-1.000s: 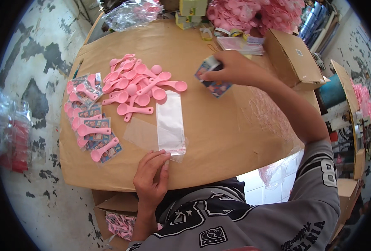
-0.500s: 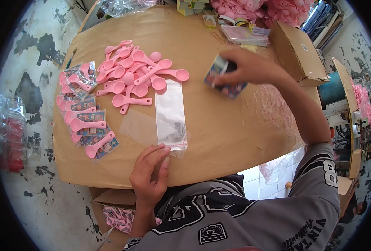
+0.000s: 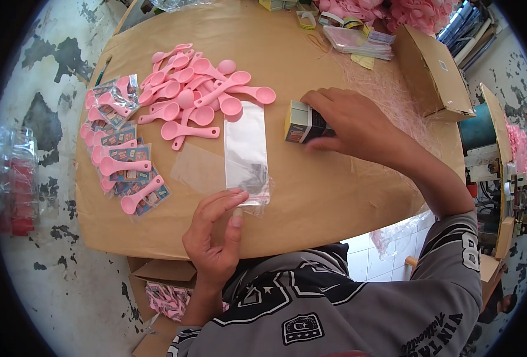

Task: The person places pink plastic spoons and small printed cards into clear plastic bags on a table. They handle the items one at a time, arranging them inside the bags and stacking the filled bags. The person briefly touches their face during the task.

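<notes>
My left hand (image 3: 213, 229) rests at the near table edge, its fingers stretched out and thumb apart, fingertips on the near end of a clear plastic bag (image 3: 244, 143). Another clear sheet or bag (image 3: 195, 169) lies partly beneath it. To the right, my right hand (image 3: 350, 122) is closed over a block-shaped stack of printed cards (image 3: 301, 123), pale and yellowish at one end and dark near the fingers; the hand hides much of it. Loose pink measuring spoons (image 3: 189, 130) form a pile left of the bag. Further left, more pink spoons overlap printed cards (image 3: 129, 160), some in clear bags.
A cardboard box (image 3: 433, 74) stands at the right edge, with tangled clear plastic strands (image 3: 388, 95) beside it. Along the back are tape rolls (image 3: 332, 19), a stack of clear bags (image 3: 358, 41) and bundled pink pieces (image 3: 421, 13). An open carton (image 3: 165, 271) sits below the table.
My right hand has turned the card stack, bringing its pale end into view, and shifted it slightly left. My left hand stays at the bag's near end. The whole view has shifted slightly.
</notes>
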The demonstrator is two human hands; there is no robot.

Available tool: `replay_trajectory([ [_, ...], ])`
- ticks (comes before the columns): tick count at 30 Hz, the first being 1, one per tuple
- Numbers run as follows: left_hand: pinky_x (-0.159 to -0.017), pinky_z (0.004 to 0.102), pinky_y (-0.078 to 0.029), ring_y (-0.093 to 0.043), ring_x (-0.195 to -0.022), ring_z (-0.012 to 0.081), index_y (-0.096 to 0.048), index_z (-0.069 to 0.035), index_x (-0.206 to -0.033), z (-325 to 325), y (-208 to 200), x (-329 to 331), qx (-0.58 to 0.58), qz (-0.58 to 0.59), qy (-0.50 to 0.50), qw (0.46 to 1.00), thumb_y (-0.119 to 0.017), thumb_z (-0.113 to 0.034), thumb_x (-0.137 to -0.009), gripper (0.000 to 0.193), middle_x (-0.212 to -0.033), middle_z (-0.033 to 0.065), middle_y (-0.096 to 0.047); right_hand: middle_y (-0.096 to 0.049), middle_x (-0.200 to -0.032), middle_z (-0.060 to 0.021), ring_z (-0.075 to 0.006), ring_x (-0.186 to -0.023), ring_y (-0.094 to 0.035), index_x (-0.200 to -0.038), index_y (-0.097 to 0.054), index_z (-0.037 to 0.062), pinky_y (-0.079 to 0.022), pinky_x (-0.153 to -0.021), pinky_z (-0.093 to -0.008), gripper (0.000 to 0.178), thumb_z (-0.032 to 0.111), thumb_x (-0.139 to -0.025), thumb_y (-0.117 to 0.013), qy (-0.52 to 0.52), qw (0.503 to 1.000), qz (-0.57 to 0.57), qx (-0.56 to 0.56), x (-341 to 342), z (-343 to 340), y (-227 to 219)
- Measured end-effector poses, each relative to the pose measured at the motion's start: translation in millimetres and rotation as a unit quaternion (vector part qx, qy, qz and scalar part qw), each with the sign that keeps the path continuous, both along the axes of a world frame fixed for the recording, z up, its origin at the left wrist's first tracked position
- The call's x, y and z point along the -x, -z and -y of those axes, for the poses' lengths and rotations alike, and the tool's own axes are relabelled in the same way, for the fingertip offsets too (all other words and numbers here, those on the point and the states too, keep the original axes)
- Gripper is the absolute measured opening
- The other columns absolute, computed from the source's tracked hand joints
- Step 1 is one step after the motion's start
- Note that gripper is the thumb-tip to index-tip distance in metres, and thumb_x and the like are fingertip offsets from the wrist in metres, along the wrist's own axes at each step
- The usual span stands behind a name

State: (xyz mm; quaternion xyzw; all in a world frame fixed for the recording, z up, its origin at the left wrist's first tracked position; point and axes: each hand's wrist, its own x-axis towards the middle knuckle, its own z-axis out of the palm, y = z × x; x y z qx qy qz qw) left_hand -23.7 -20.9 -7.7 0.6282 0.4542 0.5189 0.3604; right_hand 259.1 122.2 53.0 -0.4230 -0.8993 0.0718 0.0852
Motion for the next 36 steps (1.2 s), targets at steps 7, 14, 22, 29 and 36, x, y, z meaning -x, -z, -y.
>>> replay_trajectory([
  [7, -0.111, 0.0425, -0.044, -0.061, -0.126, 0.0299, -0.06, 0.006, -0.13, -4.1, 3.4, 8.3, -0.001, -0.001, 0.017, 1.0, -0.062, -0.002, -0.096, 0.035, -0.13, 0.0203, -0.066, -0.066, -0.108, -0.0149, -0.0375, -0.105, -0.063, -0.118, -0.059, 0.0064, -0.05, -0.086, -0.0469, 0.05, 0.016, -0.077, -0.086, 0.023, 0.994, -0.062, 0.087, -14.9, 6.8, -2.7],
  [14, -0.113, 0.0403, -0.044, -0.056, -0.133, 0.0263, -0.043, 0.004, -0.149, -46.8, -16.0, -11.4, -0.001, 0.073, 0.054, 0.996, -0.079, -0.015, -0.093, 0.07, -0.151, 0.0189, -0.05, -0.066, -0.108, -0.0128, -0.0322, -0.101, -0.065, -0.122, -0.059, 0.0067, -0.051, -0.086, -0.0427, 0.052, 0.013, -0.078, -0.086, -0.125, 0.946, -0.244, 0.171, 33.1, 15.7, -28.9],
  [22, -0.104, 0.0335, -0.053, -0.063, -0.122, 0.0196, -0.044, 0.002, -0.147, -63.0, -43.0, -7.5, -0.003, 0.311, 0.046, 0.949, -0.077, -0.013, -0.096, 0.063, -0.134, 0.0136, -0.062, -0.067, -0.118, -0.0098, -0.0166, -0.112, -0.064, -0.128, -0.057, 0.0017, -0.052, -0.096, -0.0353, 0.058, 0.018, -0.083, -0.089, -0.111, 0.839, -0.479, 0.234, 80.7, 8.7, -35.2],
  [29, -0.101, 0.0332, -0.056, -0.067, -0.113, 0.0165, -0.055, 0.003, -0.13, -87.3, -53.5, 4.9, -0.043, 0.291, 0.062, 0.954, -0.077, -0.004, -0.094, 0.043, -0.122, 0.0116, -0.068, -0.067, -0.121, -0.0096, -0.0163, -0.108, -0.065, -0.144, -0.05, -0.0039, -0.057, -0.087, -0.0283, 0.066, 0.021, -0.092, -0.082, -0.112, 0.816, -0.535, 0.188, 100.2, 1.9, -37.4],
  [36, -0.088, 0.0292, -0.058, -0.069, -0.104, 0.0135, -0.058, 0.003, -0.127, -108.1, -55.9, -5.2, -0.114, 0.227, -0.015, 0.967, -0.075, -0.004, -0.096, 0.036, -0.115, 0.01, -0.071, -0.067, -0.121, -0.0126, -0.0158, -0.104, -0.067, -0.154, -0.041, -0.0044, -0.059, -0.085, -0.0288, 0.064, 0.017, -0.1, -0.067, -0.061, 0.775, -0.593, 0.209, 113.7, 10.4, -29.9],
])
